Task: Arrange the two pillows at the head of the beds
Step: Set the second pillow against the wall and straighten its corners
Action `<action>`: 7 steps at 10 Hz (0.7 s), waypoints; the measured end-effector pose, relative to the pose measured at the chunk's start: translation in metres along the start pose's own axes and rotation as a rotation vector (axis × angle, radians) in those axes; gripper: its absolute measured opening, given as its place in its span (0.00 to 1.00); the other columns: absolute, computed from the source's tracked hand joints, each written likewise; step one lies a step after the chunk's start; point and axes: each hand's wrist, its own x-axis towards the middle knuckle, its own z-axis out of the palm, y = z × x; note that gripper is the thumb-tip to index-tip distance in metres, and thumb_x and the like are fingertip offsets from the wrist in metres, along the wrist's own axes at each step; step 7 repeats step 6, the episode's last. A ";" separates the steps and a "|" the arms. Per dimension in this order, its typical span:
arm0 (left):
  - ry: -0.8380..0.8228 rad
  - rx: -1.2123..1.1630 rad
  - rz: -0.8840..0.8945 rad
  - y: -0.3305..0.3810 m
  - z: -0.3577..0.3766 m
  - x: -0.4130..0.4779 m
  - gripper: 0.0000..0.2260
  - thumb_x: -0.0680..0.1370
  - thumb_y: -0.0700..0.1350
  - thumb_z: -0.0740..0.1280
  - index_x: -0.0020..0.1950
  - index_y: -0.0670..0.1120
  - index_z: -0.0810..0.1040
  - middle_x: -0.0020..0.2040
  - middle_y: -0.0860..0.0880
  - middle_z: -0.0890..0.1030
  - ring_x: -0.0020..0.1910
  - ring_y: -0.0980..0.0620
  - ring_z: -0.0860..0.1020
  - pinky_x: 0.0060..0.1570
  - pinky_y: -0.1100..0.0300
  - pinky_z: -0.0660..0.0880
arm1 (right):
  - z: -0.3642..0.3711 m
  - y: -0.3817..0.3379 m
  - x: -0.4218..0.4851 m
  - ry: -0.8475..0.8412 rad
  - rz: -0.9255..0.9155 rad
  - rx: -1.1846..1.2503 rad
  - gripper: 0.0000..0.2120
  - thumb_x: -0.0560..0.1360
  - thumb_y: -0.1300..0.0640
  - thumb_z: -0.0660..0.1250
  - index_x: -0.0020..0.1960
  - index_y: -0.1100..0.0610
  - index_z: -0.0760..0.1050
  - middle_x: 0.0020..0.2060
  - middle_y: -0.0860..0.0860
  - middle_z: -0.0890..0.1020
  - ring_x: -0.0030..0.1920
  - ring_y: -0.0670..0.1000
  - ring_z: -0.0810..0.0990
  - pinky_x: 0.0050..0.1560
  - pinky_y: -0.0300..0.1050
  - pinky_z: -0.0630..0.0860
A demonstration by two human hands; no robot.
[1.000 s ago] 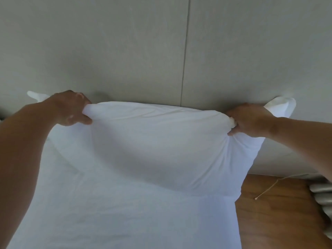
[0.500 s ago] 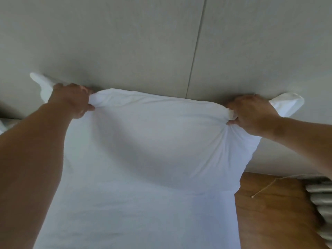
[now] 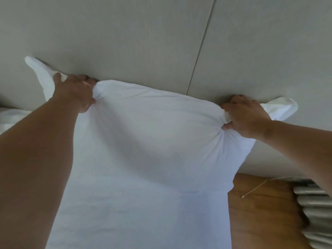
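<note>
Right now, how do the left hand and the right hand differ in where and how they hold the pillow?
The left hand grips the pillow near its upper left corner and sits higher in the picture; the right hand grips near the upper right corner, lower down. Beyond the left hand a long corner flap points up along the wall; beyond the right hand a shorter, rounder flap sticks out sideways. Both hands are closed on bunched white fabric, close to the wall.

A single head-worn wide-angle camera looks forward and down, close over the white-sheeted bed (image 3: 143, 212), facing the grey padded panel headboard (image 3: 125, 42) filling the frame's upper half.
</note>
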 end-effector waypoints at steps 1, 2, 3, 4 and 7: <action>0.038 -0.046 -0.007 0.000 0.004 -0.002 0.30 0.82 0.53 0.66 0.84 0.53 0.61 0.83 0.49 0.65 0.82 0.44 0.61 0.78 0.28 0.51 | -0.006 0.002 -0.004 -0.044 0.010 0.004 0.32 0.71 0.42 0.77 0.71 0.49 0.73 0.62 0.53 0.75 0.68 0.58 0.71 0.64 0.54 0.67; 0.077 -0.079 -0.021 -0.001 -0.001 -0.009 0.29 0.81 0.46 0.67 0.82 0.52 0.63 0.80 0.48 0.67 0.81 0.45 0.61 0.77 0.25 0.50 | -0.014 0.003 -0.007 -0.086 0.026 0.030 0.35 0.69 0.42 0.78 0.72 0.49 0.71 0.65 0.52 0.75 0.69 0.58 0.72 0.65 0.54 0.68; 0.121 -0.110 -0.065 -0.008 -0.003 -0.019 0.29 0.81 0.42 0.66 0.81 0.51 0.64 0.79 0.48 0.68 0.82 0.47 0.60 0.77 0.25 0.48 | -0.030 0.005 -0.012 -0.070 0.045 0.093 0.36 0.68 0.45 0.79 0.72 0.48 0.70 0.67 0.51 0.75 0.69 0.59 0.73 0.65 0.55 0.70; 0.131 -0.147 -0.117 -0.021 -0.003 -0.032 0.28 0.83 0.42 0.63 0.83 0.48 0.62 0.81 0.48 0.65 0.83 0.47 0.57 0.78 0.26 0.48 | -0.041 0.008 -0.021 0.017 0.038 0.113 0.32 0.71 0.49 0.78 0.72 0.51 0.71 0.68 0.53 0.77 0.68 0.60 0.74 0.64 0.56 0.71; 0.055 -0.299 -0.223 -0.035 -0.006 -0.077 0.29 0.86 0.53 0.59 0.85 0.47 0.57 0.85 0.48 0.61 0.84 0.45 0.59 0.80 0.34 0.51 | -0.049 0.004 -0.050 0.156 -0.013 0.191 0.26 0.77 0.52 0.72 0.73 0.56 0.72 0.66 0.56 0.79 0.66 0.61 0.77 0.65 0.58 0.74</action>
